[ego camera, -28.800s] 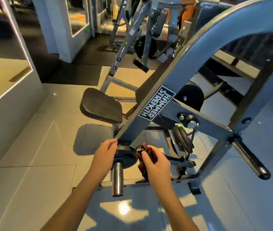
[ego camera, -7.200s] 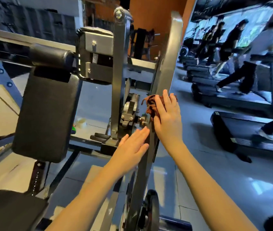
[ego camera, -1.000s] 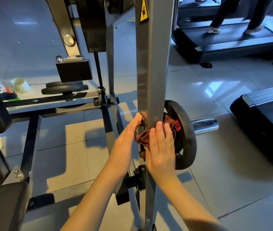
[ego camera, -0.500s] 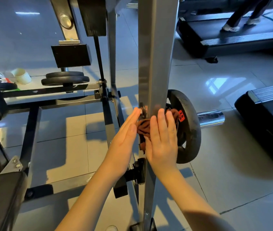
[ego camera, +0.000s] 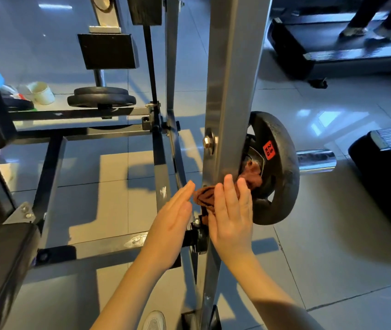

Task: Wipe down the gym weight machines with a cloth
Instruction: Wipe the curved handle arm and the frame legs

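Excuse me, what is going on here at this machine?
A person is wiping a weight machine. The right hand presses a brown cloth with straight fingers against the grey steel upright, low down, beside a black 2.5 kg weight plate on its chrome peg. The left hand, fingers straight, is at the upright's other side, next to the cloth. Behind, someone walks on a treadmill.

A white cup (ego camera: 41, 92) stands on the glossy tiled floor (ego camera: 332, 246), far up and to the left of the left hand (ego camera: 173, 225), beside colourful clutter too blurred to name. Above and right of the right hand (ego camera: 231, 222), a black treadmill (ego camera: 309, 55) carries a person's legs (ego camera: 368, 10), pale shoes on its belt. A second treadmill (ego camera: 390, 167) sits far right. Below the hands, a grey shoe (ego camera: 154, 321) shows.
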`<act>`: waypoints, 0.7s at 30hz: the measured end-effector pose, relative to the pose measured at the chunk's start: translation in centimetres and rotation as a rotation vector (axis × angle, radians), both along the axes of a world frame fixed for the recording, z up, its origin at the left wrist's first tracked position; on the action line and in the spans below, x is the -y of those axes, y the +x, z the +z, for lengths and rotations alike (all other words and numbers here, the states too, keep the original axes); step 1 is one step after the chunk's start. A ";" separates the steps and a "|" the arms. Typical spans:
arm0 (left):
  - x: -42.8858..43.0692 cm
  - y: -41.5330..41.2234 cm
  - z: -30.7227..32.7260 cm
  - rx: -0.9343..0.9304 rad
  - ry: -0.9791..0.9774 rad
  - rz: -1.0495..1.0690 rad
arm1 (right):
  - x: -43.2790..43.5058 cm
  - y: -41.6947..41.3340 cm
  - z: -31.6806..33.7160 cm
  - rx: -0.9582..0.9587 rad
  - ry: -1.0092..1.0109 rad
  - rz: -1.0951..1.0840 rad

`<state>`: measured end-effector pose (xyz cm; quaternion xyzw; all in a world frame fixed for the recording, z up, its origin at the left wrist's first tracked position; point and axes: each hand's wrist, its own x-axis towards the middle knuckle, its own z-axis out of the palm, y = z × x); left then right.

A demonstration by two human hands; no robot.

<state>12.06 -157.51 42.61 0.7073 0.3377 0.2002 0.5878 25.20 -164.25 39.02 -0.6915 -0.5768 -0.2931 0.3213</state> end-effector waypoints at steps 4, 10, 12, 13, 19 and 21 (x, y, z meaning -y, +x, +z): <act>1.3 -2.5 -4.0 -0.292 0.163 -0.044 | 1.1 0.4 -0.9 0.045 -0.069 0.044; 2.2 -3.3 -7.5 -0.425 0.492 -0.039 | 0.8 0.0 -1.7 -0.001 0.002 0.033; 2.3 -3.1 -8.1 -0.404 0.573 -0.004 | 2.0 -0.3 -3.7 -0.008 -0.048 0.041; 2.3 -3.1 -8.2 -0.405 0.593 0.011 | 2.5 -0.4 -4.4 0.001 -0.081 0.049; 2.4 -2.9 -8.3 -0.414 0.607 0.033 | 0.6 0.6 -1.1 -0.019 -0.005 0.032; 2.5 -2.9 -8.3 -0.416 0.599 0.040 | 0.6 0.3 -1.7 -0.052 0.026 0.028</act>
